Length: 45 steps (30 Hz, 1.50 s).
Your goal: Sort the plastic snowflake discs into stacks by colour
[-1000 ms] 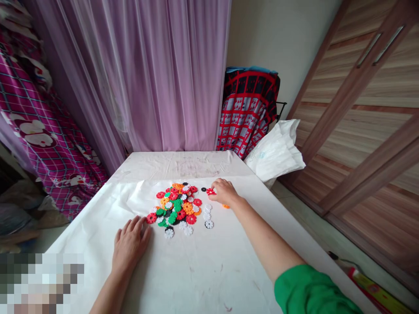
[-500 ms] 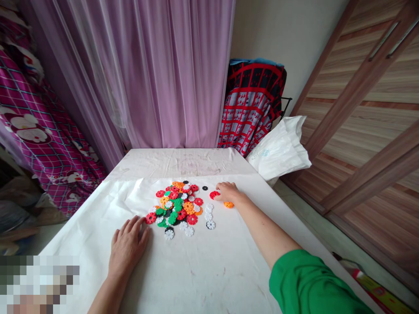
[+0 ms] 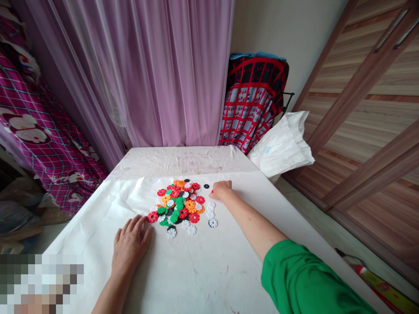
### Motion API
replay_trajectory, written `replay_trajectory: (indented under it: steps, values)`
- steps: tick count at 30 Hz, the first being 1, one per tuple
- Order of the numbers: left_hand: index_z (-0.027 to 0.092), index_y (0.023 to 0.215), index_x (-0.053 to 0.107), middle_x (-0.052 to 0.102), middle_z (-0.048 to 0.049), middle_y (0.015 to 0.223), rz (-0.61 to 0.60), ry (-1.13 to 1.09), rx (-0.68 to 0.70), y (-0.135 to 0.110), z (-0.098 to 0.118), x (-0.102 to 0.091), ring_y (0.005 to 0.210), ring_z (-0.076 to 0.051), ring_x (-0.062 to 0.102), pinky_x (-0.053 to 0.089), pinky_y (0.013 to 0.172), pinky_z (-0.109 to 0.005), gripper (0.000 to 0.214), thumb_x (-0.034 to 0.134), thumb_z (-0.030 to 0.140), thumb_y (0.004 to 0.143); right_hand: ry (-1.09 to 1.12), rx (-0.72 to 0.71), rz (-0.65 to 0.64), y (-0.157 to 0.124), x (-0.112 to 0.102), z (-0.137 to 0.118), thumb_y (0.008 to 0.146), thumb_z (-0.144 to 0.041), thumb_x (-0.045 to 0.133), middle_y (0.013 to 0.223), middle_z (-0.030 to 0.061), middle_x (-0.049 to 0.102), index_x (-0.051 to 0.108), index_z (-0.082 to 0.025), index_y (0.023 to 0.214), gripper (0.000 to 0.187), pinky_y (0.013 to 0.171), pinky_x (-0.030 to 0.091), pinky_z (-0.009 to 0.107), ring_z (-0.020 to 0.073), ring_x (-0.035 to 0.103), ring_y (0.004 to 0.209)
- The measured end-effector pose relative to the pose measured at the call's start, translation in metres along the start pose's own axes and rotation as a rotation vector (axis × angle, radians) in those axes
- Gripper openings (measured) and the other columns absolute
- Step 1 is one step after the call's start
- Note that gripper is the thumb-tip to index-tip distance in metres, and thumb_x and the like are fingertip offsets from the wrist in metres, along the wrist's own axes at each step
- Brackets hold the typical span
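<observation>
A heap of small plastic snowflake discs (image 3: pixel 179 204) in red, green, orange, white and black lies on the white table (image 3: pixel 196 270). My left hand (image 3: pixel 130 245) rests flat on the cloth with fingers spread, just left of the heap, beside a red disc (image 3: pixel 152 216). My right hand (image 3: pixel 221 189) is at the heap's right edge with its fingers curled down over a red disc, only a sliver of which shows. A lone black disc (image 3: pixel 206 186) lies just left of that hand. White discs (image 3: pixel 211 213) lie below it.
A purple curtain (image 3: pixel 157 74) hangs behind the table. A red checked cloth (image 3: pixel 252 109) and a white bag (image 3: pixel 281 146) stand at the back right. Wooden wardrobe doors (image 3: pixel 366 113) fill the right side. A patterned pink blanket (image 3: pixel 36 122) is at the left.
My right hand has closed over the red disc and now covers it and the spot where the orange disc lay. The left hand has stayed put.
</observation>
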<state>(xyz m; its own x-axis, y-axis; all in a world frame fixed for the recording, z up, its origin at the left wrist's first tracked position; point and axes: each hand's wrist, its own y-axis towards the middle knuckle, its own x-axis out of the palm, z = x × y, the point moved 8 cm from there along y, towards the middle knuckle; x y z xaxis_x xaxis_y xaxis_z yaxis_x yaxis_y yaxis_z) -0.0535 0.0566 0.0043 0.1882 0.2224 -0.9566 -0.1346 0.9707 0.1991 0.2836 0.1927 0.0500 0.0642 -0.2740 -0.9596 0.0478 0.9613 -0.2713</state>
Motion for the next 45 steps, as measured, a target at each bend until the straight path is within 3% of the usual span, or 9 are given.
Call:
replay_trajectory:
  steps: [6, 12, 16, 19, 24, 34, 41, 45]
  values:
    - [0.028, 0.134, 0.058, 0.055, -0.0063, 0.146, 0.018, 0.006, 0.006, -0.001, 0.000, 0.001, 0.140, -0.027, 0.040, 0.027, 0.116, -0.049, 0.047, 0.038, 0.044, 0.095, -0.010, 0.020, -0.053, 0.001, 0.002, -0.002, 0.075, -0.032, 0.067, 0.124, 0.0192, 0.068, 0.071, -0.017, 0.115, 0.043, 0.093, 0.046, 0.041, 0.0314, 0.062, 0.118]
    - [0.028, 0.134, 0.057, 0.054, -0.0059, 0.146, 0.004, 0.013, 0.005, -0.001, 0.000, 0.003, 0.140, -0.027, 0.040, 0.026, 0.116, -0.049, 0.048, 0.035, 0.046, 0.096, 0.005, 0.010, -0.019, -0.006, -0.007, -0.004, 0.077, -0.035, 0.068, 0.122, 0.0183, 0.068, 0.068, -0.018, 0.121, 0.048, 0.091, 0.047, 0.041, 0.0312, 0.062, 0.115]
    - [0.027, 0.134, 0.057, 0.053, -0.0062, 0.148, -0.007, 0.012, 0.008, -0.001, 0.001, 0.003, 0.141, -0.027, 0.039, 0.026, 0.117, -0.050, 0.049, 0.034, 0.046, 0.096, 0.024, -0.156, 0.078, -0.023, -0.019, -0.028, 0.083, -0.035, 0.064, 0.133, 0.0096, 0.064, 0.065, -0.027, 0.125, 0.043, 0.102, 0.039, 0.036, 0.0250, 0.055, 0.126]
    - [0.027, 0.134, 0.058, 0.054, -0.0060, 0.147, -0.001, 0.003, 0.005, -0.001, 0.002, 0.001, 0.141, -0.027, 0.039, 0.026, 0.117, -0.050, 0.047, 0.035, 0.045, 0.096, 0.038, -0.275, 0.059, -0.035, -0.016, -0.050, 0.082, -0.034, 0.066, 0.122, 0.0031, 0.070, 0.069, -0.033, 0.117, 0.035, 0.097, 0.042, 0.029, 0.0214, 0.059, 0.119]
    - [0.027, 0.134, 0.057, 0.053, -0.0066, 0.147, -0.017, 0.004, -0.006, 0.000, 0.002, 0.000, 0.141, -0.027, 0.039, 0.026, 0.117, -0.049, 0.048, 0.034, 0.046, 0.096, 0.022, -0.273, 0.019, -0.037, -0.008, -0.064, 0.078, -0.029, 0.068, 0.116, 0.0079, 0.073, 0.071, -0.026, 0.116, 0.038, 0.086, 0.049, 0.029, 0.0246, 0.066, 0.109]
    - [0.025, 0.133, 0.058, 0.054, -0.0076, 0.147, -0.007, -0.015, 0.007, -0.002, 0.007, -0.006, 0.140, -0.028, 0.041, 0.027, 0.116, -0.051, 0.048, 0.035, 0.045, 0.097, 0.046, -0.266, 0.066, -0.041, -0.003, -0.068, 0.080, -0.029, 0.068, 0.117, 0.0143, 0.072, 0.065, -0.019, 0.118, 0.040, 0.086, 0.051, 0.033, 0.0285, 0.067, 0.109]
    - [0.025, 0.132, 0.059, 0.055, -0.0082, 0.146, 0.009, -0.021, 0.008, -0.002, 0.007, -0.007, 0.139, -0.028, 0.042, 0.029, 0.115, -0.052, 0.046, 0.037, 0.044, 0.096, 0.083, -0.296, 0.080, -0.048, -0.003, -0.062, 0.080, -0.027, 0.066, 0.120, 0.0086, 0.071, 0.058, -0.021, 0.125, 0.046, 0.086, 0.048, 0.028, 0.0238, 0.066, 0.109]
    - [0.025, 0.132, 0.060, 0.055, -0.0086, 0.146, 0.014, -0.021, 0.017, -0.002, 0.008, -0.008, 0.138, -0.029, 0.043, 0.030, 0.115, -0.053, 0.046, 0.038, 0.043, 0.096, 0.083, -0.311, 0.081, -0.048, 0.002, -0.061, 0.082, -0.026, 0.063, 0.126, 0.0088, 0.068, 0.061, -0.021, 0.122, 0.040, 0.088, 0.047, 0.027, 0.0222, 0.065, 0.112]
